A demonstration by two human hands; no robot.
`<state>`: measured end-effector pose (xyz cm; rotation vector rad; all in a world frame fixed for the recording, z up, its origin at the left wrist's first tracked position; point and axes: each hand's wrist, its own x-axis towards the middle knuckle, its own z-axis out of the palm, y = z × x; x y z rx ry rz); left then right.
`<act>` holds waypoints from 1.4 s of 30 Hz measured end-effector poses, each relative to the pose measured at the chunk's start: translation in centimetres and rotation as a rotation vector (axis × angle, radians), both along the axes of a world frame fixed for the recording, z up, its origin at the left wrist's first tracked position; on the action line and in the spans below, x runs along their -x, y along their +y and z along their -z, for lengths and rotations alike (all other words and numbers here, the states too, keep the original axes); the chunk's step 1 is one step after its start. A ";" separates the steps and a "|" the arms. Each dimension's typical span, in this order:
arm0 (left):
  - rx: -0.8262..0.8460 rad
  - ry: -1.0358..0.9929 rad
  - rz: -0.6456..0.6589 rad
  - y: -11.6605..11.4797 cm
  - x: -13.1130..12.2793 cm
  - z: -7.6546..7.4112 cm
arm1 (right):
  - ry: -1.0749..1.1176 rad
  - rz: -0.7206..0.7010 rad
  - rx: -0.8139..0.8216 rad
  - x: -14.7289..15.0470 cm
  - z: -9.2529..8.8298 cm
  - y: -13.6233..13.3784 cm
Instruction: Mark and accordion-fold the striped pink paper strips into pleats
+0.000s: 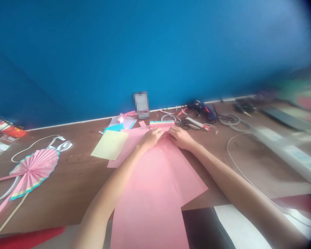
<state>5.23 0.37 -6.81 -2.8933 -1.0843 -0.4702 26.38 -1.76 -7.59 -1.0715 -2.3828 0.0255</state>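
A long pink paper sheet (147, 193) runs from the middle of the table down past its front edge, over other pink paper. Both hands are at its far end. My left hand (152, 137) has its fingers curled together on the paper. Close by on the right, my right hand (180, 137) also has bent fingers pressed together on the pink paper. Just beyond the fingers lies a narrow pink strip with a blue edge (162, 123). A pale yellow sheet (110, 145) is left of my left hand.
On the left lies a pleated pink paper fan (36, 169) with blue edging. A glue gun (207, 111), cables and a white-handled tool (197, 123) are at the back right. A power strip (295, 157) is far right. A phone-like object (141, 104) leans on the blue wall.
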 end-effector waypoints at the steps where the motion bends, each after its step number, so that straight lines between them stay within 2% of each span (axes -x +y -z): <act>1: -0.003 0.016 -0.006 -0.2 -0.1 -0.2 | -0.002 -0.006 -0.007 0.0 -0.1 -0.1; 6: -0.021 0.095 -0.044 -0.8 -0.4 -0.9 | -0.034 0.026 -0.122 0.4 -0.3 -0.4; 13: 0.086 -0.042 -0.074 -0.6 -0.3 -0.6 | -0.062 0.017 -0.227 0.5 -0.3 -0.3; 22: 0.026 -0.090 -0.093 -0.4 -0.4 -0.3 | -0.044 0.069 -0.257 0.8 0.0 -0.3; 29: -0.043 -0.009 -0.091 0.0 -0.4 0.3 | -0.047 0.092 -0.216 0.7 -0.3 -0.4; 42: -0.109 0.072 -0.131 -0.8 -0.8 0.2 | -0.129 0.133 -0.185 0.8 -0.2 -0.4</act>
